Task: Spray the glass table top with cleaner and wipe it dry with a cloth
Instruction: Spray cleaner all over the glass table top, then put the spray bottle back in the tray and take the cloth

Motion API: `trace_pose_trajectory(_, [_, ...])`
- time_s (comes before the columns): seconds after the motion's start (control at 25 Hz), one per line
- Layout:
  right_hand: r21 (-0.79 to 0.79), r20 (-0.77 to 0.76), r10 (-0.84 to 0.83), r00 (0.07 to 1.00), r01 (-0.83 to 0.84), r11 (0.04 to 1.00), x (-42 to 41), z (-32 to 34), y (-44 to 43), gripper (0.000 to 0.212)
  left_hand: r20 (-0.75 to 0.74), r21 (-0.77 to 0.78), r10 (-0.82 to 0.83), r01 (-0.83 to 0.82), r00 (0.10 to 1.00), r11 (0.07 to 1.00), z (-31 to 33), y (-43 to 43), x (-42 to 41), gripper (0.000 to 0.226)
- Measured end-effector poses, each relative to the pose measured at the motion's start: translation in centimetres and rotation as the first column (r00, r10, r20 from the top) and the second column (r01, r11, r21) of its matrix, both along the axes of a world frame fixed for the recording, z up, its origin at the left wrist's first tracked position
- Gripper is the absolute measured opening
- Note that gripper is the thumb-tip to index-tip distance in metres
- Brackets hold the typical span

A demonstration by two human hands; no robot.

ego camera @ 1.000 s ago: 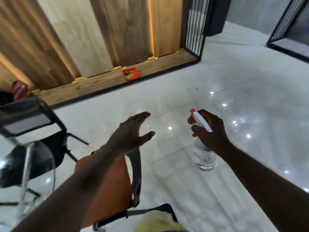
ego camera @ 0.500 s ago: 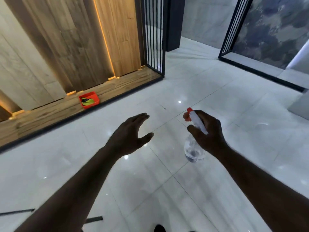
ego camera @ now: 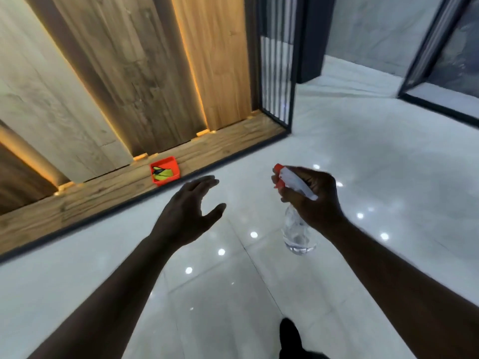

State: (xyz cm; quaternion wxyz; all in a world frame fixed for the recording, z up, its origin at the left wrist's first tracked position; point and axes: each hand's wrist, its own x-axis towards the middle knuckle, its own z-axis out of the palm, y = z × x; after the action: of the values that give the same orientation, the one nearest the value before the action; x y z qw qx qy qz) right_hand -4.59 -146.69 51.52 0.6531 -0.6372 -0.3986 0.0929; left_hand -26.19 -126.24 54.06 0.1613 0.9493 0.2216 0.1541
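1. Right hand [ego camera: 313, 200] is wrapped round the clear spray bottle [ego camera: 298, 234]. Left hand [ego camera: 189, 211] is open and empty.
2. The glass table's dropped out of view and the red tray [ego camera: 166, 171] with something yellow-green in it is closer now. Guessing a cloth run, so no spraying yet.

Glossy tiled floor [ego camera: 363, 151], dotted with bright point reflections, lies beneath the fingers [ego camera: 204, 182] of the left hand [ego camera: 185, 213]; beyond them a wooden plinth [ego camera: 103, 193] bears a red tray [ego camera: 177, 170] below a backlit wood-panelled wall [ego camera: 129, 73], with a black slatted screen [ego camera: 276, 79] and dark-framed glazing [ego camera: 456, 55] farther right.
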Motion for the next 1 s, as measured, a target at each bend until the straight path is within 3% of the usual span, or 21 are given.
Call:
trace_pose_trajectory(0.16, [-0.083, 0.204, 0.173, 0.964, -0.159, 0.984, 6.9, 0.7, 12.7, 0.030, 0.018, 0.013, 0.204, -0.204, 0.979, 0.979, 0.9, 7.0, 2.9, 0.065])
trace_pose_trajectory(0.36, [-0.007, 0.221, 0.134, 0.966, -0.136, 0.991, 8.7, 0.4, 28.2, 0.037, -0.011, -0.068, 0.410, -0.409, 0.912, 0.910, -1.9, 17.3, 2.6, 0.068])
trace_pose_trajectory(0.44, [0.035, 0.152, 0.146, 0.978, -0.152, 0.988, 8.9, -0.6, 35.0, 0.031, 0.005, -0.099, 0.482, -0.479, 0.876, 0.872, -3.3, 22.8, 2.6, 0.069])
trace_pose_trajectory(0.76, [-0.105, 0.123, 0.293, 0.948, -0.281, 0.954, 10.4, -1.4, 58.3, 0.021, 0.000, -0.181, 0.528, -0.519, 0.849, 0.835, -5.0, 45.0, 5.0, 0.070])
trace_pose_trajectory(1.0, [-0.039, 0.077, 0.284, 0.956, -0.282, 0.959, 15.5, -2.8, 74.1, 0.029, -0.101, -0.237, 0.513, -0.521, 0.852, 0.820, -6.8, 60.0, 10.9, 0.073])
